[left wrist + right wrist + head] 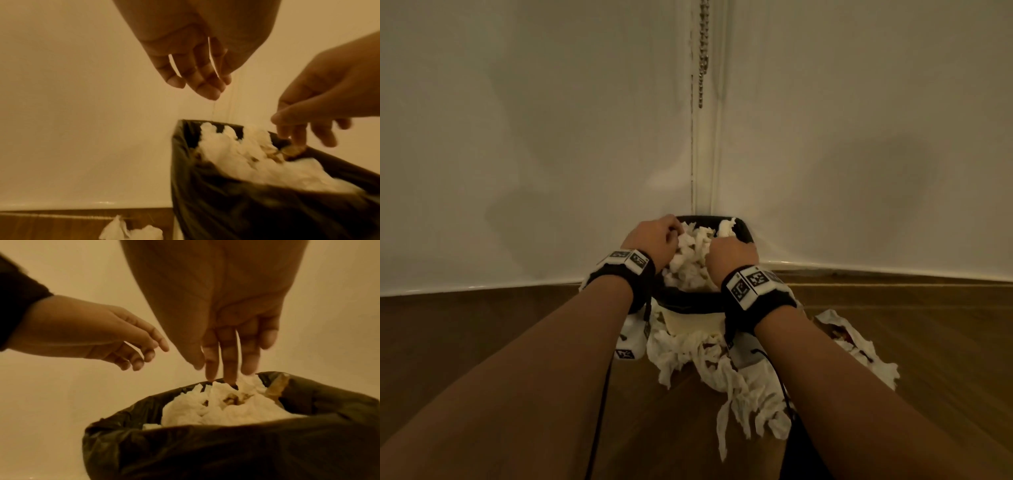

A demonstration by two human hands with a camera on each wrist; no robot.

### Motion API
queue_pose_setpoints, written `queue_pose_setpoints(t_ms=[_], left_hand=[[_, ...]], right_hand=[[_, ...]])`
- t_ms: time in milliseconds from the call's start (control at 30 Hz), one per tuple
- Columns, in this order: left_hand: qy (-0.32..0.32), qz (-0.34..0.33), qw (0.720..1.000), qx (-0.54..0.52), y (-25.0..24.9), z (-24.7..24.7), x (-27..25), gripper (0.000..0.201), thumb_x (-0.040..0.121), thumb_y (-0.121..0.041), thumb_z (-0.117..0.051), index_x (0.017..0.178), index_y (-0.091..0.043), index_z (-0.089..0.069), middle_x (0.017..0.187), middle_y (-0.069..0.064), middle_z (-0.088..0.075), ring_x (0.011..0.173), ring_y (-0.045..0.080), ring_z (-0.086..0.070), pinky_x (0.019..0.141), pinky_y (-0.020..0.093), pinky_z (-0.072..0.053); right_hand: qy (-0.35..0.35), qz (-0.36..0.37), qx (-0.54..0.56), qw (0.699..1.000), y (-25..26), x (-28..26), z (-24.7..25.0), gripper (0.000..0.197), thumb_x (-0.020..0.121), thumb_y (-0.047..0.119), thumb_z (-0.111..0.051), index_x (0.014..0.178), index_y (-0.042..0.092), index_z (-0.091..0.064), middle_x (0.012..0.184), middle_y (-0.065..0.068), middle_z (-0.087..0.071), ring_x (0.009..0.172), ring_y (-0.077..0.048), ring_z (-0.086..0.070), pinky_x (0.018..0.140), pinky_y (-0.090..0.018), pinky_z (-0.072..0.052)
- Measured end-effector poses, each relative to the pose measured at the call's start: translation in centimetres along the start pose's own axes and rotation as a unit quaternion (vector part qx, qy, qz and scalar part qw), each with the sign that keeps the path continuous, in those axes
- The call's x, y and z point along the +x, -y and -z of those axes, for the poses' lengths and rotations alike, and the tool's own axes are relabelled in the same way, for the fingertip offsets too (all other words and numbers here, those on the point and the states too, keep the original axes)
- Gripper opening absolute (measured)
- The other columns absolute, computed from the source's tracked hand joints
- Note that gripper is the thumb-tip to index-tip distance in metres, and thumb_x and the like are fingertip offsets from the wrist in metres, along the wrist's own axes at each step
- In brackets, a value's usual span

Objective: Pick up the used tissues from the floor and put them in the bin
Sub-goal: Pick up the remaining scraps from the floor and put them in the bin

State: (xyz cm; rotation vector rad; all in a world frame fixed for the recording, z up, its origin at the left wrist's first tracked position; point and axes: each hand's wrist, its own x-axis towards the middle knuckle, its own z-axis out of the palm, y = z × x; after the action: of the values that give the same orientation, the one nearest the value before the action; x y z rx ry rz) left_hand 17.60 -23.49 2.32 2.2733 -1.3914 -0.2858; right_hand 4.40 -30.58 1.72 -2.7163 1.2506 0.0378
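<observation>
Two bare hands over one black-lined bin, catalogued by view.

Head view: left hand (654, 240) and right hand (732, 257) sit side by side above the black plastic-lined bin (688, 299) standing in a corner of white walls (517, 137). Between the hands, a heap of crumpled white used tissues in the bin (690, 257) rises to the rim. From this angle both hands look curled, knuckles up; whether either grips tissue cannot be told here. Below the wrists, nearer the person, a spread of loose white tissues on the floor (722, 363) lies against the bin's near side on brown wooden floorboards (482, 342), trailing out under the right forearm. Black wristbands with printed square markers (751, 286) wrap both wrists. A beaded metal chain (703, 51) hangs in the corner well above the hands.

Left wrist view: left hand (195, 65) hangs above the bin (226, 211), fingers straight and loosely apart, holding nothing. Right hand (320, 105) reaches in from the right, fingertips (296, 138) down at the far rim, touching the heap (236, 154). Two tissues (131, 230) lie on the floor below the left hand.

Right wrist view: right hand (226, 313) points straight down, fingers extended and close together, tips pressing the tissue heap (216, 408). Left hand (92, 337) hovers to the left, fingers relaxed, empty.
</observation>
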Motion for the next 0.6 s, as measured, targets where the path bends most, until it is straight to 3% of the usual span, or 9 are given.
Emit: queue_pose_setpoints(t_ms=[67, 133, 333, 433, 533, 600], left_hand=[[-0.045, 0.002, 0.999, -0.001, 1.2, 1.8, -0.1, 0.016, 0.093, -0.025, -0.043, 0.101, -0.024, -0.056, 0.079, 0.000, -0.061, 0.068, 0.021, -0.056, 0.059, 0.027, -0.041], [-0.054, 0.017, 0.998, 0.032, 2.6, 2.9, -0.5, 0.017, 0.093, -0.030, -0.043, 0.100, -0.021, -0.056, 0.077, -0.001, -0.060, 0.068, 0.023, -0.056, 0.060, 0.028, -0.043], [0.019, 0.063, 0.991, 0.119, 5.8, 3.9, -1.6, 0.023, 0.093, -0.031, -0.043, 0.101, -0.021, -0.062, 0.091, 0.006, -0.068, 0.079, 0.025, -0.063, 0.072, 0.033, -0.052], [0.097, 0.091, 0.982, 0.131, 7.7, 3.5, -1.8, 0.020, 0.092, -0.026, -0.047, 0.108, -0.022, -0.060, 0.107, 0.006, -0.066, 0.092, 0.023, -0.063, 0.082, 0.033, -0.051], [0.154, 0.088, 0.966, 0.189, 9.2, 1.9, -2.1, 0.025, 0.093, -0.023, -0.050, 0.115, -0.020, -0.061, 0.121, 0.007, -0.061, 0.106, 0.025, -0.058, 0.080, 0.029, -0.043], [0.204, 0.069, 0.946, 0.242, 10.2, 0.0, -2.6, 0.027, 0.094, -0.020, -0.048, 0.117, -0.019, -0.062, 0.122, 0.007, -0.060, 0.103, 0.024, -0.058, 0.076, 0.027, -0.041]], right_hand=[[-0.069, 0.021, 0.018, 0.997, 1.0, -0.1, 0.7, 0.024, 0.096, 0.017, -0.040, 0.099, 0.008, -0.063, 0.105, -0.010, -0.066, 0.097, -0.028, -0.062, 0.080, -0.033, -0.043], [-0.091, 0.057, 0.071, 0.992, 2.3, -0.4, 0.9, 0.027, 0.098, 0.023, -0.039, 0.102, 0.008, -0.061, 0.103, -0.010, -0.065, 0.095, -0.027, -0.061, 0.074, -0.032, -0.044], [-0.090, 0.170, 0.149, 0.970, 6.7, -2.4, 1.3, 0.022, 0.097, 0.028, -0.042, 0.083, 0.013, -0.052, 0.079, -0.004, -0.057, 0.079, -0.025, -0.059, 0.062, -0.030, -0.040], [-0.036, 0.213, 0.150, 0.965, 9.2, -2.9, 0.2, 0.024, 0.097, 0.025, -0.042, 0.103, 0.010, -0.060, 0.093, -0.009, -0.067, 0.085, -0.025, -0.063, 0.072, -0.032, -0.049], [0.080, 0.227, 0.092, 0.966, 11.3, -2.7, -2.2, 0.026, 0.097, 0.013, -0.042, 0.115, 0.005, -0.058, 0.106, -0.015, -0.065, 0.093, -0.029, -0.063, 0.080, -0.035, -0.050], [0.168, 0.204, 0.051, 0.963, 12.0, -2.2, -4.7, 0.029, 0.097, 0.010, -0.043, 0.123, 0.002, -0.054, 0.119, -0.018, -0.059, 0.106, -0.030, -0.060, 0.088, -0.034, -0.048]])
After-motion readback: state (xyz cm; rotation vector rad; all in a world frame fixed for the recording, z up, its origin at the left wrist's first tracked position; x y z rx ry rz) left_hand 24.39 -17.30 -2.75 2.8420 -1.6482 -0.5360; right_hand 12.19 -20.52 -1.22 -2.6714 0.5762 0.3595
